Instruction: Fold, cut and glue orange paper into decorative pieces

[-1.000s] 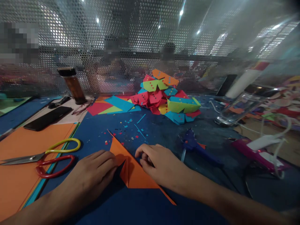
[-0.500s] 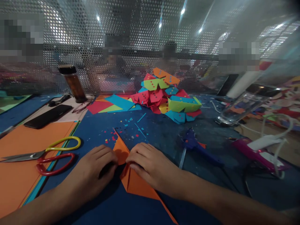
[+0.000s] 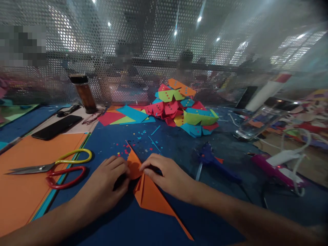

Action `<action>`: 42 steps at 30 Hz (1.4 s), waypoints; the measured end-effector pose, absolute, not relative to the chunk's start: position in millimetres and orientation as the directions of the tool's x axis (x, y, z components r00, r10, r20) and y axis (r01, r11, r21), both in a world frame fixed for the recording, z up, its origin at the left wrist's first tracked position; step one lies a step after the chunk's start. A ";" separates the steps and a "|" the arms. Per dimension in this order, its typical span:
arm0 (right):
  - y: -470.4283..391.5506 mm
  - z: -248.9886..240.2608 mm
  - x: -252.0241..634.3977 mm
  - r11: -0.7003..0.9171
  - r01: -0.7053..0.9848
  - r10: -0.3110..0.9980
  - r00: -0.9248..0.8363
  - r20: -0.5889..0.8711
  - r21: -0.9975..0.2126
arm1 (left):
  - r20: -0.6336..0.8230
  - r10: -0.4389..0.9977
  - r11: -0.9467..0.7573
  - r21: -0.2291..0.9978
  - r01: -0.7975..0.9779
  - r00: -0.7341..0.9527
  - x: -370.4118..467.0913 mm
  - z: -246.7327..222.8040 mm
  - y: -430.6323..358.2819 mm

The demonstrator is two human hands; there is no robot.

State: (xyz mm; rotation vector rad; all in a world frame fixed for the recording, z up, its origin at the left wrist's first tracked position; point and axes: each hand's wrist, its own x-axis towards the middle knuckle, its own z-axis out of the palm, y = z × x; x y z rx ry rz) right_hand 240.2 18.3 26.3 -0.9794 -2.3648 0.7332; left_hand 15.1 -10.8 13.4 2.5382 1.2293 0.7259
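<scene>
A folded orange paper (image 3: 155,198) lies on the blue table, with creases near its middle and a pointed tip toward the back. My left hand (image 3: 110,181) has its fingers curled round the left edge of the paper's upper part. From the right, my right hand (image 3: 166,176) pinches the paper at its middle, thumb and forefinger together at the creases. Scissors (image 3: 50,167) with one yellow and one red handle rest on orange sheets (image 3: 20,198) left of my left hand.
Folded coloured paper pieces (image 3: 179,107) are piled at the back centre. Flat coloured sheets (image 3: 128,114), a phone (image 3: 57,127) and a dark bottle (image 3: 85,94) stand or lie back left. On the right are a blue glue gun (image 3: 217,164), a magenta tool (image 3: 276,171) and a glass (image 3: 258,119).
The view has shifted slightly. My right hand's fingers have drawn into a tighter pinch at the creases, uncovering more of the orange paper. My left hand stays at the paper's left edge.
</scene>
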 end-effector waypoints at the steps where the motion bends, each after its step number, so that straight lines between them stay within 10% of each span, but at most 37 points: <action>1: 20.9 28.0 239.1 0.568 0.504 0.764 -0.616 0.191 -0.651 | 0.336 0.783 -0.621 0.405 0.671 0.523 15.4 13.9 -10.8; 42: 30.6 14.4 229.2 0.637 0.444 0.700 -0.675 0.233 -0.630 | 0.290 0.817 -0.576 0.459 0.677 0.498 15.2 9.5 -9.3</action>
